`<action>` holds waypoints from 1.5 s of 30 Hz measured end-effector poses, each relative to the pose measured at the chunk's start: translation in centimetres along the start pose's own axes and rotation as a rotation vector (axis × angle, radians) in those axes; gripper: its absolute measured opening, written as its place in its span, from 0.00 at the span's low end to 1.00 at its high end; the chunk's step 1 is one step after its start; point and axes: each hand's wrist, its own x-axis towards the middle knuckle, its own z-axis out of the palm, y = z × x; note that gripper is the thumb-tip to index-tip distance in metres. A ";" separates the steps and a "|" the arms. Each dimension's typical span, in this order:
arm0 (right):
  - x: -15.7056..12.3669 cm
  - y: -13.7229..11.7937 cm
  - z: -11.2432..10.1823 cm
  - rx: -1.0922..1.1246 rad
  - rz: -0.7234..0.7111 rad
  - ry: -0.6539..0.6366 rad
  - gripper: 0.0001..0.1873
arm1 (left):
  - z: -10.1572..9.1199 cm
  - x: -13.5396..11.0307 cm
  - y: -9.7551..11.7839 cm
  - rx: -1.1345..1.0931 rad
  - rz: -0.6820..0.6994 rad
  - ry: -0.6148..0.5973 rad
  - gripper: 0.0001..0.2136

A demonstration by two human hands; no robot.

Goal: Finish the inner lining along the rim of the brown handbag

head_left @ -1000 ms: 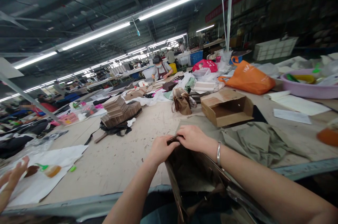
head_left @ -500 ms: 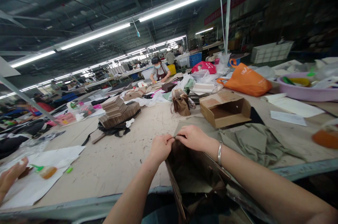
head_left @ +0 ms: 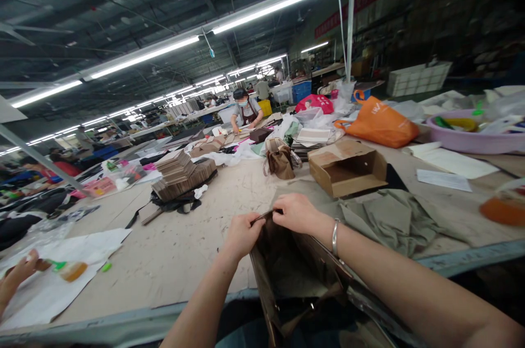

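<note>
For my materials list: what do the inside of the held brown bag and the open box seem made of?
Brown bag: inside probably fabric, matte, with soft creases.
Open box: likely cardboard, brown and matte, with stiff folded flaps.

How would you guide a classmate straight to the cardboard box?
On the worktable, look beyond the right hand. Right of the small brown bag and nearer than the orange tote sits the cardboard box, open side towards the viewer: straight-edged, unlike those bags.
</note>
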 end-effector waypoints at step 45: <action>0.8 -2.1 -0.1 0.010 0.050 0.026 0.17 | -0.3 1.3 -0.8 0.310 0.012 -0.100 0.17</action>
